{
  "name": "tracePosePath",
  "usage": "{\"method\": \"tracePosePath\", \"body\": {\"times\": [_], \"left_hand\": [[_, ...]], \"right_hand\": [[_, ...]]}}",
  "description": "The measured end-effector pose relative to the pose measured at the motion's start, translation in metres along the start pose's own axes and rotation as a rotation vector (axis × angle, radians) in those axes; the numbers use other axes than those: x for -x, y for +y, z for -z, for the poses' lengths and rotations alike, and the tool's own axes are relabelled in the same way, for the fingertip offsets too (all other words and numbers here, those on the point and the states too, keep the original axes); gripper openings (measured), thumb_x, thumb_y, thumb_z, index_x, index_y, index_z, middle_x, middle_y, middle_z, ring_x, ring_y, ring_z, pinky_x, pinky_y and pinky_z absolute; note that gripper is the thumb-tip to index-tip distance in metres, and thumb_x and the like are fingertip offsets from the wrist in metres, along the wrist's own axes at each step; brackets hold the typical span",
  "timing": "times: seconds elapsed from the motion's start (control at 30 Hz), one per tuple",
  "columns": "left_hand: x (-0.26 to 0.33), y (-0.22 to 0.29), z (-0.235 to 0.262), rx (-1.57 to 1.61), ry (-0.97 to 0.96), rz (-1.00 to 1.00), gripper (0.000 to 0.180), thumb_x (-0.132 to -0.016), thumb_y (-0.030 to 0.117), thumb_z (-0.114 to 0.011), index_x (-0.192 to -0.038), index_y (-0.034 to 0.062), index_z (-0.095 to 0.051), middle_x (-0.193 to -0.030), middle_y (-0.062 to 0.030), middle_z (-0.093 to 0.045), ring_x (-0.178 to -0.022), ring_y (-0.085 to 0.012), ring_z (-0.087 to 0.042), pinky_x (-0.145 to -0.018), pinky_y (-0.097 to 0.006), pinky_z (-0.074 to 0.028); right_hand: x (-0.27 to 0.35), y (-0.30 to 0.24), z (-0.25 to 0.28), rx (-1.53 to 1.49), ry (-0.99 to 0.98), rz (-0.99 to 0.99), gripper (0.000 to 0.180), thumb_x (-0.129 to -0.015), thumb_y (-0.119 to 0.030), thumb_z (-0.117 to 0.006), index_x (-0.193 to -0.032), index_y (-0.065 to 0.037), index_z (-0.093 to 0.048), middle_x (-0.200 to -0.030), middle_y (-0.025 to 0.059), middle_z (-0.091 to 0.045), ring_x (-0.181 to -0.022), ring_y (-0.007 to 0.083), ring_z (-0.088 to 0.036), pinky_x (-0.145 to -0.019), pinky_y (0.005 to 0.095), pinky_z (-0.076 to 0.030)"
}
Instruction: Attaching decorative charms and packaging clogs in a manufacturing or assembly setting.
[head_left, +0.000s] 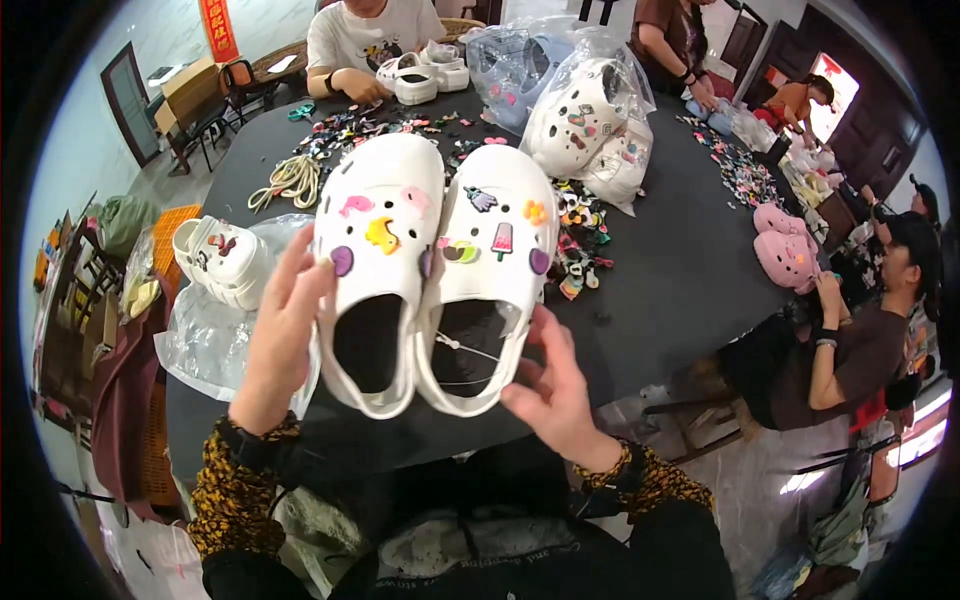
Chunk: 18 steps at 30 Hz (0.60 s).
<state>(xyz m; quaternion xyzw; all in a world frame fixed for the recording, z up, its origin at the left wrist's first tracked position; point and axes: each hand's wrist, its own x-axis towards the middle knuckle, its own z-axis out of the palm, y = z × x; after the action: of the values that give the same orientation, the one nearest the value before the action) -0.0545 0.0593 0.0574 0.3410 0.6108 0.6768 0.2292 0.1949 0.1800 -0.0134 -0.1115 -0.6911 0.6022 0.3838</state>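
Observation:
A pair of white clogs [395, 165] is held up side by side over the dark table, toes pointing away from me. Colourful charms dot their uppers: pink and yellow animal shapes on the left clog, a popsicle charm [503, 240] and an orange flower [535, 212] on the right one. My left hand [280, 330] grips the left clog along its outer side. Around the heel side of the right clog, my right hand [553, 385] has its fingers curled. A thin white cord [465, 346] shows inside the right clog's opening.
On the left, another white clog pair [228, 262] sits by a clear plastic bag [190, 345]. Beyond lie a cord bundle [288, 183], scattered charms [585, 240] and bagged white clogs [580, 120]. Other people work around the table, one at the right with pink clogs [783, 248].

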Motion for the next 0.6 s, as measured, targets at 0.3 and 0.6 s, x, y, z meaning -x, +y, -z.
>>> {"method": "tracePosePath", "body": {"times": [0.3,0.6], "left_hand": [[-0.015,0.002,0.081,-0.947,-0.301,-0.252,0.047,-0.091,0.022,-0.060,-0.128,-0.0048,-0.048,-0.122,-0.0220,-0.055,-0.110,-0.0276,-0.056,-0.095,-0.034,-0.043],[0.042,0.027,0.017,-1.039,-0.139,-0.359,0.040,-0.080,0.011,-0.068,-0.116,-0.0019,-0.055,-0.116,-0.0186,-0.055,-0.106,-0.0364,-0.056,-0.090,-0.039,-0.045]], "right_hand": [[0.014,0.000,-0.031,-0.068,-0.480,-0.130,0.067,-0.084,-0.006,-0.064,-0.143,0.000,-0.032,-0.127,0.0149,-0.047,-0.117,0.0246,-0.050,-0.095,0.0361,-0.044],[-0.059,-0.038,0.013,0.336,-0.371,0.294,0.023,-0.085,0.002,-0.058,-0.108,0.001,-0.063,-0.102,0.0118,-0.062,-0.096,0.0208,-0.061,-0.084,0.0294,-0.048]]}}
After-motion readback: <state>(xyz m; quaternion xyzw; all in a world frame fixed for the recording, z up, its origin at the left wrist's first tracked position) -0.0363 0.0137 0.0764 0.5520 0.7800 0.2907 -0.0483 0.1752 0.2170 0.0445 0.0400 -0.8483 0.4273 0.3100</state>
